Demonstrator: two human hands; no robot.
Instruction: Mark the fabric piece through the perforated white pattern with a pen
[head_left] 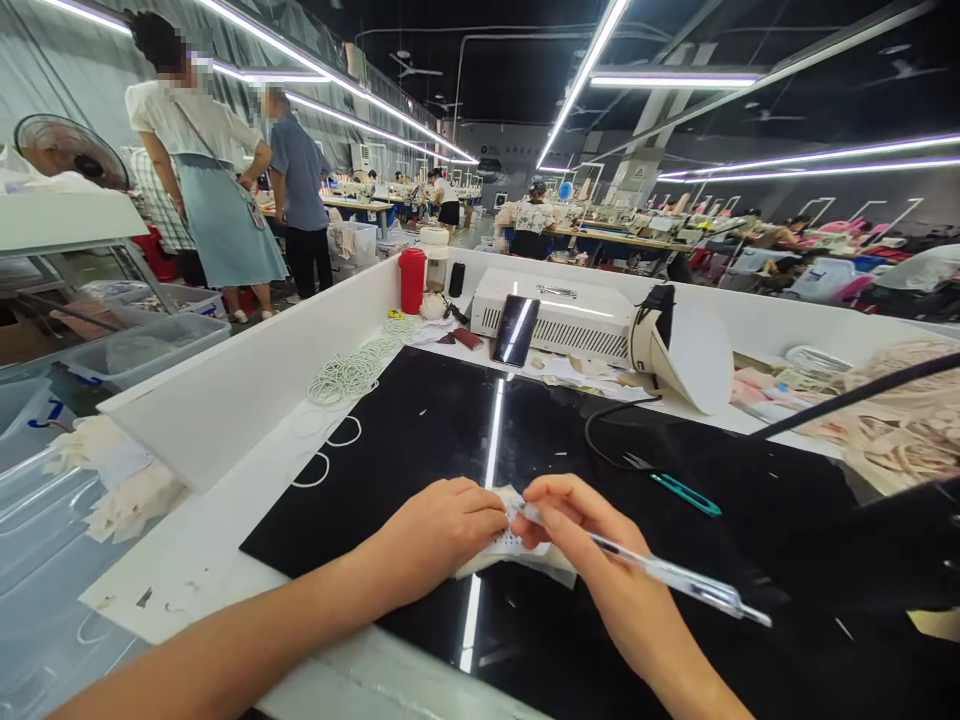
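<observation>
The left hand (442, 525) pins a small white cloth piece (517, 553) to the black mat (420, 440) while the right hand (577, 530) pinches a pen (675, 575) at the cloth's near edge, where a loosened hold could probably smear the mark.

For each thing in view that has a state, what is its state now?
left hand: closed on the fabric piece, pinning it down
right hand: closed on the pen
pen: held slanted, tip at the fabric
fabric piece: lying on the black mat
phone: leaning, screen dark
teal clippers: lying unused
</observation>
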